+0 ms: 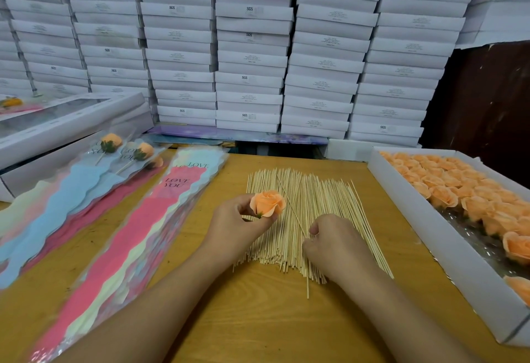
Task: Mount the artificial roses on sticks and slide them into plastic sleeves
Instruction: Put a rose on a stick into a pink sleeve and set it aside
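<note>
My left hand (238,225) holds a peach artificial rose (267,203) by its green base, bloom up, above the left side of a spread pile of thin wooden sticks (304,219). My right hand (335,245) rests on the pile with its fingers pinched on one stick (289,205) that lies slanted across the others. A stack of empty plastic sleeves (149,225) printed "LOVE YOU" lies left of the sticks. Further left, three finished roses on sticks (140,152) sit in sleeves.
A white open box (447,251) full of peach roses runs along the right edge of the wooden table (258,319). White window boxes (57,133) lie at the far left. A wall of stacked white boxes (252,47) stands behind the table.
</note>
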